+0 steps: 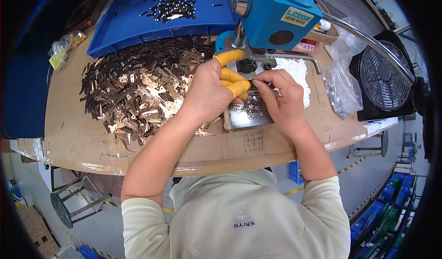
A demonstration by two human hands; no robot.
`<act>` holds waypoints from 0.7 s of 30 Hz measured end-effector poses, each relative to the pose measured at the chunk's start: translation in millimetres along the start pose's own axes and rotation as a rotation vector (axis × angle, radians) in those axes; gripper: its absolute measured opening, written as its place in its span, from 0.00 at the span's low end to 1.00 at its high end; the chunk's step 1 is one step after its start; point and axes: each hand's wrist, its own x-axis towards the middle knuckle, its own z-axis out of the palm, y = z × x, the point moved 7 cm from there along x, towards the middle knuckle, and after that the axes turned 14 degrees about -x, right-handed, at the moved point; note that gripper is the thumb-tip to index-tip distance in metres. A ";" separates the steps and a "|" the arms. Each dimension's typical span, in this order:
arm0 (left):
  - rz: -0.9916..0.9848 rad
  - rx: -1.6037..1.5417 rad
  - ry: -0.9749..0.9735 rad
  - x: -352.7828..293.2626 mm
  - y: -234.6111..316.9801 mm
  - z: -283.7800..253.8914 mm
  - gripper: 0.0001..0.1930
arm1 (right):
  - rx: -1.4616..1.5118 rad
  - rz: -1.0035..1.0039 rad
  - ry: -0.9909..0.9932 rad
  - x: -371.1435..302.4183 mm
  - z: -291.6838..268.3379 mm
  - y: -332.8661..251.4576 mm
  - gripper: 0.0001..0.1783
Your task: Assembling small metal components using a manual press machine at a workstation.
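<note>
Yellow finger cots cover several fingers of my left hand point(207, 88), which is curled just in front of the blue bench press point(280, 22). Its fingers are closed; whatever they hold is hidden. My right hand point(286, 98) meets it from the right, thumb and forefinger pinched on a small dark thing too tiny to name. Both sets of fingertips nearly touch, above a metal block point(244, 122) strewn with small shiny rings point(256, 106). Behind them is a black knob point(247, 65) at the press base. Left of my left hand spreads a heap of flat, dark and coppery metal strips point(138, 81).
A blue tray point(124, 31) at the back holds black pieces with white ends point(172, 8). Small white parts point(298, 72) lie right of the press, beside a hex key point(317, 65). Further right are a plastic bag point(343, 88) and a black fan point(384, 75).
</note>
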 end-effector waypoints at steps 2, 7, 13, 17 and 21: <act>-0.039 -0.005 -0.024 5.9 -0.8 -3.3 0.28 | 0.208 0.183 -0.120 0.6 4.1 7.9 0.04; -0.026 0.011 -0.014 32.2 8.5 -4.9 0.28 | 0.167 0.076 0.084 -2.6 -20.4 9.0 0.05; -0.008 -0.064 0.024 45.2 19.9 -3.6 0.24 | 0.153 0.012 0.695 -3.4 -121.5 2.6 0.12; 0.018 -0.159 0.051 46.1 18.7 -4.3 0.21 | 0.761 -0.236 0.644 -0.4 -174.0 -42.2 0.23; 0.010 -0.192 0.043 46.5 17.0 -4.5 0.20 | 1.073 -0.277 0.389 -34.2 -165.3 -24.4 0.21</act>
